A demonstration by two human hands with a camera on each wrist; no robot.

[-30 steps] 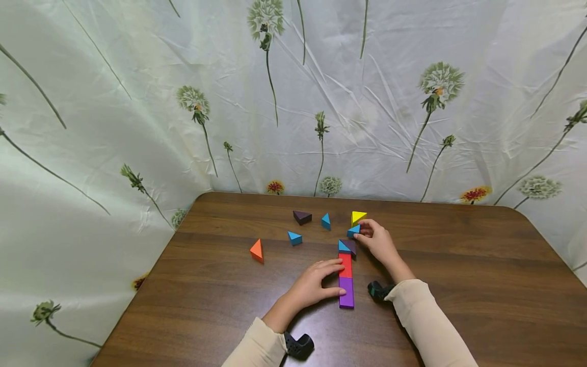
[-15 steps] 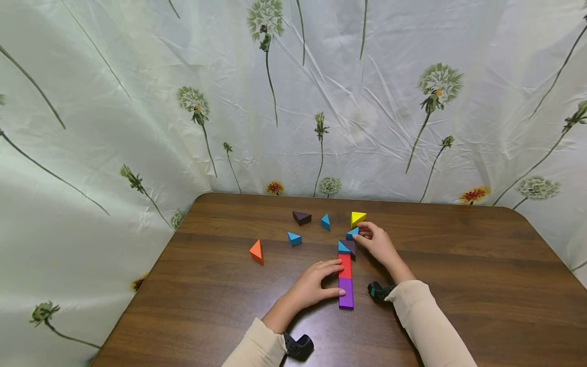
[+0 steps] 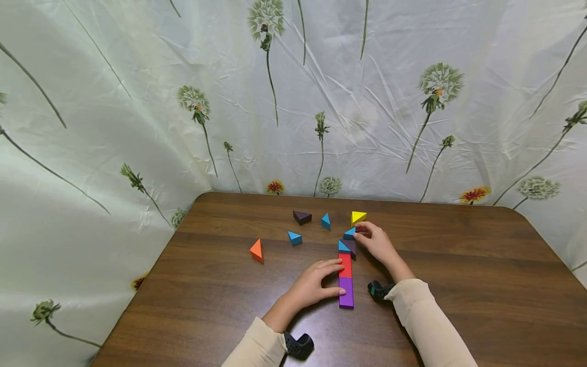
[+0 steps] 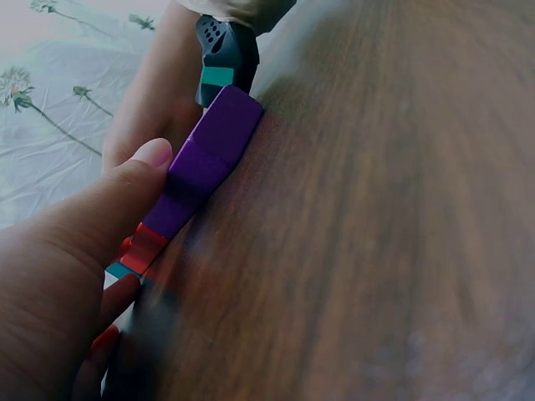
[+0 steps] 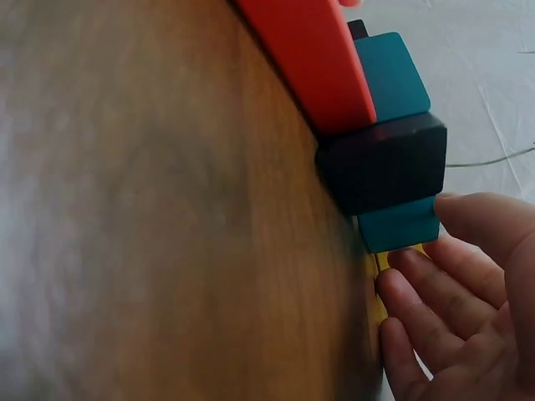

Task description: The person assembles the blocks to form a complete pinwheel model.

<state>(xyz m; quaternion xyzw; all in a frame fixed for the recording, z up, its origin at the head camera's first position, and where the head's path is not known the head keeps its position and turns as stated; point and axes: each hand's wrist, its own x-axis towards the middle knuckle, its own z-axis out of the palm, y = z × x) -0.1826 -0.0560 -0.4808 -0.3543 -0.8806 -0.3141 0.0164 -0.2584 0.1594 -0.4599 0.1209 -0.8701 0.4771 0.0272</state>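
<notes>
A purple block [image 3: 346, 293] and a red block [image 3: 345, 265] lie end to end. At the red block's far end, a blue triangular block [image 3: 343, 247] and a dark triangular block [image 3: 351, 245] sit together. My left hand [image 3: 312, 285] reaches in from the left, thumb touching the purple block and fingertips on the red one, fingers loosely spread. My right hand [image 3: 378, 244] pinches another blue triangular block [image 3: 349, 234] just beyond the dark triangle. In the right wrist view, the thumb is on this blue block [image 5: 399, 225], which stands close behind the dark block [image 5: 386, 163].
A yellow triangular block [image 3: 357, 217] lies just beyond my right fingers. Farther left are a dark triangular block [image 3: 302, 217], two blue ones and an orange triangular block [image 3: 258, 251]. The wooden table [image 3: 481, 285] ends at a flowered cloth [image 3: 376, 102].
My right hand has shifted slightly left with the blue triangular block, bringing it closer to the far end of the row. My left hand has kept its place.
</notes>
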